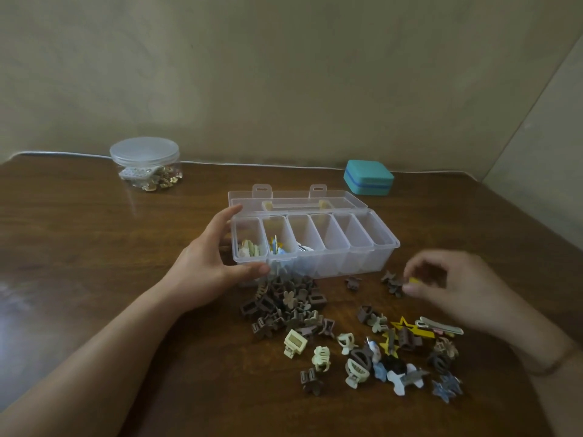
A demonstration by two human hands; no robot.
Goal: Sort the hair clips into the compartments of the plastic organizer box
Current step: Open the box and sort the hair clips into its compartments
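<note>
Loose hair clips [347,342] lay nearest; the right hand [448,288] pinched a small yellow clip [414,281] beside them, while the left hand [214,263] gripped the open organizer box [347,263] by its left end on the table [94,247]

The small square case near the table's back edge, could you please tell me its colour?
Teal, with a blue band around its middle; the head view shows it.
</note>
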